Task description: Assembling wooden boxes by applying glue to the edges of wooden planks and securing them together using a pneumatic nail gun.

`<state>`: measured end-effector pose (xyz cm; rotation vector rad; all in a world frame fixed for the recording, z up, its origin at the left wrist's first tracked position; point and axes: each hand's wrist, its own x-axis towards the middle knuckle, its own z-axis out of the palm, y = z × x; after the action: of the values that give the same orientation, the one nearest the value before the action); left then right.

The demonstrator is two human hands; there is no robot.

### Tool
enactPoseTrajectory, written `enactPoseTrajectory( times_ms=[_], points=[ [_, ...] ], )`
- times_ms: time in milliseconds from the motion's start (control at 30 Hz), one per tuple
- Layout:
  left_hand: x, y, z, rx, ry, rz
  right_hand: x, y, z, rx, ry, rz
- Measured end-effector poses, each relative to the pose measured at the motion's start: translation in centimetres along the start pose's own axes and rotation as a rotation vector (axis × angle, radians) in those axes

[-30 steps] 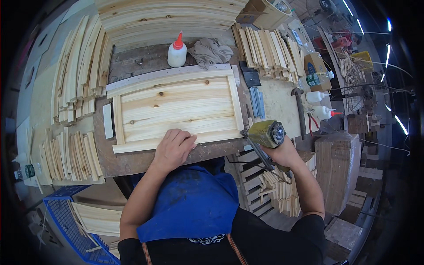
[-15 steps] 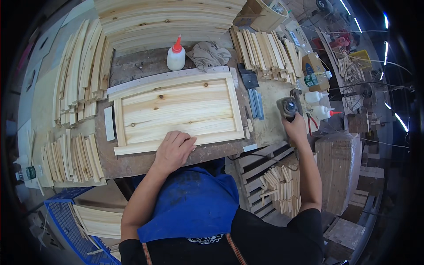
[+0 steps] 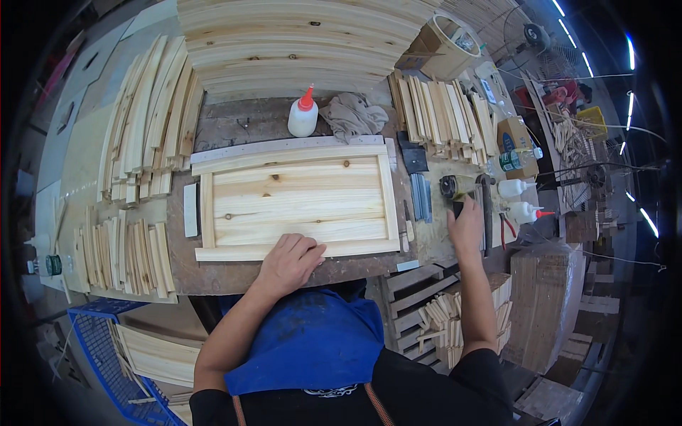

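A rectangular wooden panel (image 3: 298, 195) with a raised frame lies flat on the worktable before me. My left hand (image 3: 293, 263) is closed, its bent fingers gripping the near rail of that panel. To the right, my right hand (image 3: 466, 226) is closed around the dark handle of a nail gun (image 3: 455, 187), which is at the tabletop. The palm hides part of the handle. Close beside the nail gun lies a hammer (image 3: 486, 213) with a long dark handle. Behind the panel stands a white glue bottle (image 3: 302, 121) with a red nozzle, next to a crumpled grey cloth (image 3: 353, 117).
Wooden strips are stacked at left (image 3: 145, 121), near left (image 3: 121, 252) and far right (image 3: 444, 113). A tall pile of boards (image 3: 298, 42) rises at the back. White bottles (image 3: 513, 187) and red pliers (image 3: 507, 226) lie right. A blue wire cart (image 3: 117, 355) stands below left.
My right hand has brought the nail gun left and down to the tabletop, beside the hammer. My left hand keeps its place on the near rail. The whole view has shifted slightly.
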<state>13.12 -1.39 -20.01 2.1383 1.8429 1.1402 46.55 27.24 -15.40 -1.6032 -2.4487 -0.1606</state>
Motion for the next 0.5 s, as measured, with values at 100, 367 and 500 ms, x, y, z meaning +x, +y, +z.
enactPoseTrajectory(
  times_ms=[100, 367, 500],
  points=[
    [0.3, -0.2, 0.1, 0.006, 0.006, 0.015, -1.3, -4.5, 0.1, 0.301, 0.092, -0.265],
    [-0.5, -0.7, 0.2, -0.018, 0.030, -0.009, -3.4, -13.3, 0.8, 0.410, -0.187, -0.191],
    [-1.1, -1.3, 1.0, -0.021, 0.017, 0.014, -3.3, -12.7, 1.3, 0.384, -0.219, -0.167]
  ],
)
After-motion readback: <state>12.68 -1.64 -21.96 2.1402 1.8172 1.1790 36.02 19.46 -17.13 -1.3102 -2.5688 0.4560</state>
